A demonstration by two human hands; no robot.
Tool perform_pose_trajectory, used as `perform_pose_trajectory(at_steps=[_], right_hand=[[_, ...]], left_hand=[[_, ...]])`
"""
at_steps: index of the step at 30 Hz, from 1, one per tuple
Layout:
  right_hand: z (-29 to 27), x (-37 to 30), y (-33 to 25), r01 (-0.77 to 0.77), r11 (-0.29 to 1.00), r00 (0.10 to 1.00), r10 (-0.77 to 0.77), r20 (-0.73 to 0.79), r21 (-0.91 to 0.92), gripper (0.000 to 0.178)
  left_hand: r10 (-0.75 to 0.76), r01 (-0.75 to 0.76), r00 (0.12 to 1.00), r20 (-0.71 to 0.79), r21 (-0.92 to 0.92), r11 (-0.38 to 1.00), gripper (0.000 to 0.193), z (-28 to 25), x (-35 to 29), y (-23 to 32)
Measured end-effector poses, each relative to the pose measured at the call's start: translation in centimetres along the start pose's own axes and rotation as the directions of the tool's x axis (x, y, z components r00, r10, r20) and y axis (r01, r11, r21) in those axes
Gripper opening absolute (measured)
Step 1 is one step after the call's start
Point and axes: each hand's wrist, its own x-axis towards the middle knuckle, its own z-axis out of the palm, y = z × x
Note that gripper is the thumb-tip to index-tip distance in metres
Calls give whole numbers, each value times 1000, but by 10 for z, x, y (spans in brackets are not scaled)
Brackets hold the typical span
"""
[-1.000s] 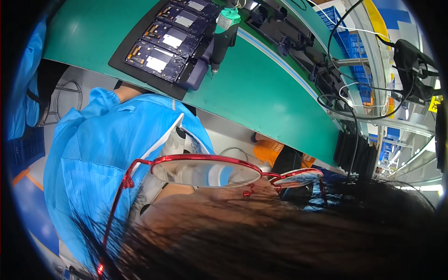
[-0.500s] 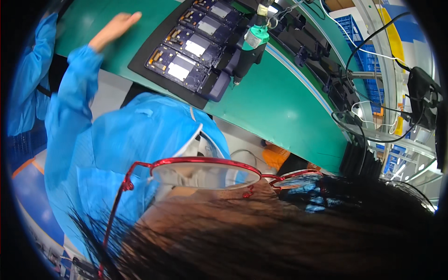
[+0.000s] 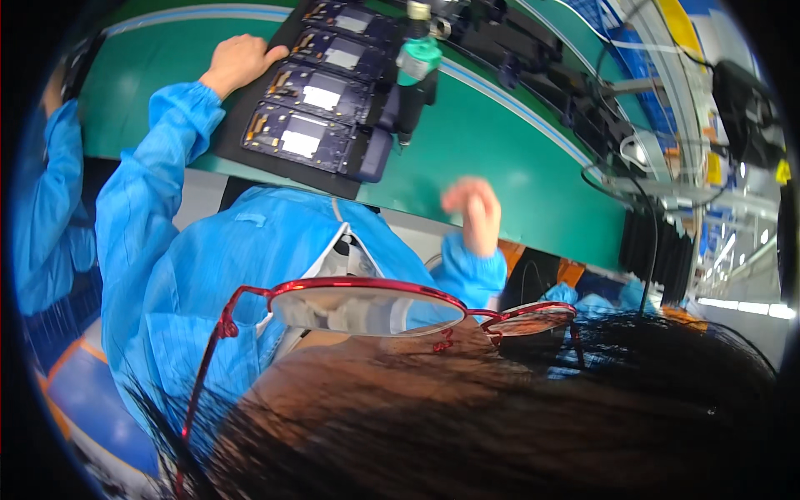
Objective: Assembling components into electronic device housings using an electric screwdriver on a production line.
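Observation:
My left hand (image 3: 240, 63) is at the left edge of a flat black tray (image 3: 223, 133), its thumb stretched apart from the other fingers toward the tray. Nothing shows in it. On the tray lie several dark phone housings (image 3: 292, 137) in a row, each with a pale rectangle and small copper-coloured parts. My right hand (image 3: 475, 215), smeared by motion, is over the bench's near edge with bent fingers; I make out nothing in it. An electric screwdriver (image 3: 417, 71), black with a green collar, hangs tip down just right of the housings, apart from both hands.
The green bench top (image 3: 517, 187) runs across the view. Beyond a pale rail, dark holders (image 3: 575, 117) stand in a row. Black cables (image 3: 646, 225) hang at the right, near stacked black pieces (image 3: 654, 246). At the far left is another person's blue sleeve (image 3: 54, 200).
My left hand has moved right, up to the tray's edge. My right hand has come into view over the bench's near edge. The whole view has shifted a little.

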Motion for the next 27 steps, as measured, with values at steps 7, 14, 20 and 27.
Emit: perform_pose_trajectory(at_steps=[7, 14, 20, 27], right_hand=[[99, 130, -57, 71, 708, 973, -204, -107, -703, 62], [79, 104, -54, 169, 975, 924, -209, -320, -148, 25], [-25, 14, -94, 337, 934, 729, -341, -593, -123, 25], [-11, -35, -115, 224, 919, 667, -387, -636, -325, 26]], left_hand=[[12, -15, 999, -44, -69, 997, 61, -1, 7, 16], [80, -81, 997, -25, -46, 996, 55, -34, -12, 48], [253, -266, 961, -114, -118, 957, 53, -8, -6, 156], [339, -313, 937, 87, -226, 922, 55, -15, 17, 232]])
